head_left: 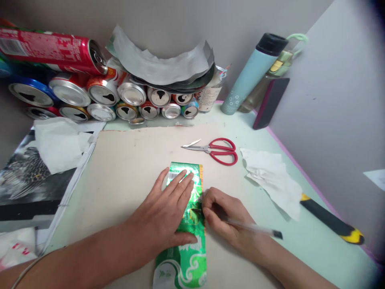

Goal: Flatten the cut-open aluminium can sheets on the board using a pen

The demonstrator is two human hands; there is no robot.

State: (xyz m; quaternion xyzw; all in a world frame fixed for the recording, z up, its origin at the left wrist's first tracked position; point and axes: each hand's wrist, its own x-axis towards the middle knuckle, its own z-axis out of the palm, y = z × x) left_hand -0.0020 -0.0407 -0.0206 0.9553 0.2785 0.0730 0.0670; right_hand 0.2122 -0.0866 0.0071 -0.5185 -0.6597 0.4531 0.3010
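While left hand (170,210) lies spread on sheet (197,229) and right hand (224,214) pinches pen (251,227), sheet looks light, springy, slick: best pinned flat mid-length.

- A pale green tabletop (246,138) is edged in pink along its right side.
- Its middle is covered by a beige board (126,172), on which a green printed sheet (196,196) and red-handled scissors (207,148) are laid.
- Along the back, a bottom row of drink cans (100,112) is set on its side, ends facing forward.
- Beside it are stood a labelled container (207,98), a light blue bottle (251,74) and a dark slab (270,104).
- At right, a black-and-yellow handle (331,218) is partly covered by crumpled white paper (270,176).
- At left, printed papers (25,172) are spread.
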